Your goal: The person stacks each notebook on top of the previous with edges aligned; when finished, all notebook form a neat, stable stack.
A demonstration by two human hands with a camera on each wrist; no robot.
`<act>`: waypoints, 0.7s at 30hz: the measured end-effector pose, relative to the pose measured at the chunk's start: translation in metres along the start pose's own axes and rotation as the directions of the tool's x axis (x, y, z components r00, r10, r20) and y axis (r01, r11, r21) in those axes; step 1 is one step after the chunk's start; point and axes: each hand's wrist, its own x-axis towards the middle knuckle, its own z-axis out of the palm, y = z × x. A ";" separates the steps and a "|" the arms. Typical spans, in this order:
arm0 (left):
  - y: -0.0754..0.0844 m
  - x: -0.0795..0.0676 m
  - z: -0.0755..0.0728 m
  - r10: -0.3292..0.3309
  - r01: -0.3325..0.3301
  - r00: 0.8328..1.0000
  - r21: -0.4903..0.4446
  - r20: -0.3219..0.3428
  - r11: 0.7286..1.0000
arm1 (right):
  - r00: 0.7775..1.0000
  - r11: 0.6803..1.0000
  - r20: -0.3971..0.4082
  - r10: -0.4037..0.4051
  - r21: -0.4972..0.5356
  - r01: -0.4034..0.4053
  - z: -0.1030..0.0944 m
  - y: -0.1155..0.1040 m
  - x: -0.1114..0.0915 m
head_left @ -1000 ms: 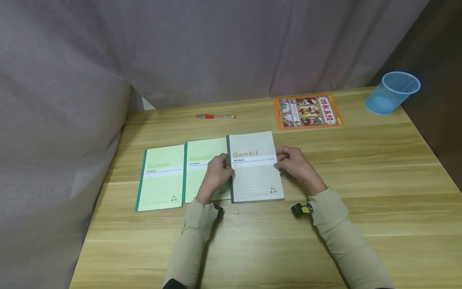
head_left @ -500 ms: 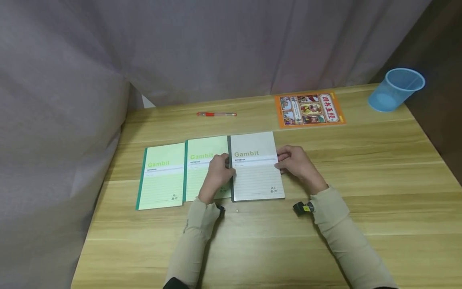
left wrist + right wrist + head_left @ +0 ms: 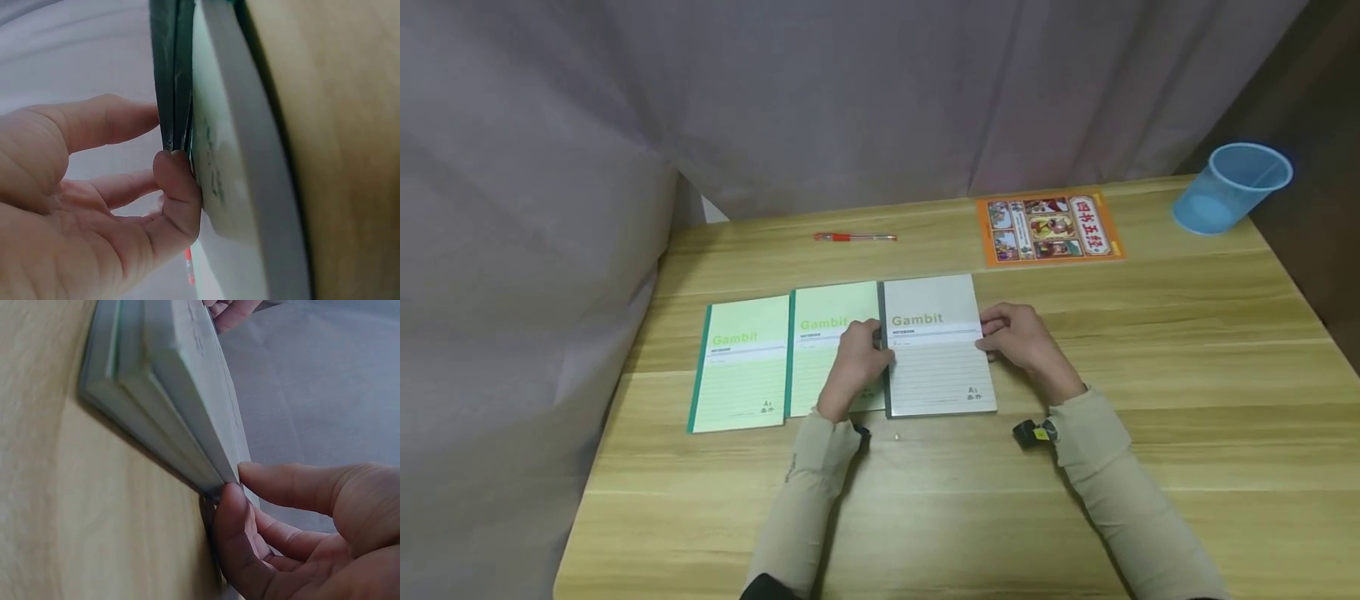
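The left-hand grip point(image 3: 855, 358) and right-hand grip point(image 3: 1019, 340) pinch opposite long sides of the grey notebook point(image 3: 936, 362), probably to keep it square, roughly midway along the bench point(image 3: 962, 500), well in from its far edge.

In head view the L hand point(image 3: 857, 358) covers part of the mid. green notebook's point(image 3: 815, 367) R half, & R hand's point(image 3: 1026, 340) fingers go partly out of sight behind the grey notebook point(image 3: 938, 360), whose fine print's too small to read; a pale speck point(image 3: 897, 437) is too tiny to ID, & L sleeve point(image 3: 797, 500), R sleeve point(image 3: 1123, 492) & a black item point(image 3: 767, 588) run off the btm edge. L wrist view: dark spines point(image 3: 164, 69) cut off up top, red item point(image 3: 189, 265) part-hidden behind the hand. R wrist view: stack point(image 3: 187, 394) & L hand cut by top edge, cover marks blurred.
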 end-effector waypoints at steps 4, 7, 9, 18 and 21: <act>-0.001 -0.001 -0.001 -0.017 0.017 1.000 -0.001 -0.007 1.000 | 1.000 1.000 0.003 -0.004 -0.015 0.004 0.001 -0.002 -0.001; 0.000 0.000 -0.003 -0.034 0.034 0.999 0.000 -0.004 0.999 | 1.000 1.000 0.007 -0.006 -0.012 0.006 0.001 -0.004 -0.002; -0.001 0.000 -0.004 -0.044 0.044 0.999 0.002 0.002 0.999 | 1.000 1.000 0.008 -0.013 -0.008 0.013 0.001 -0.006 -0.003; -0.012 -0.004 -0.024 -0.045 0.041 0.998 -0.123 -0.032 0.992 | 0.990 0.978 -0.040 -0.138 -0.161 0.130 0.004 -0.019 -0.008; -0.014 -0.006 -0.035 -0.048 0.040 0.997 -0.155 -0.052 0.987 | 0.984 0.969 -0.040 -0.174 -0.182 0.164 0.009 -0.028 -0.008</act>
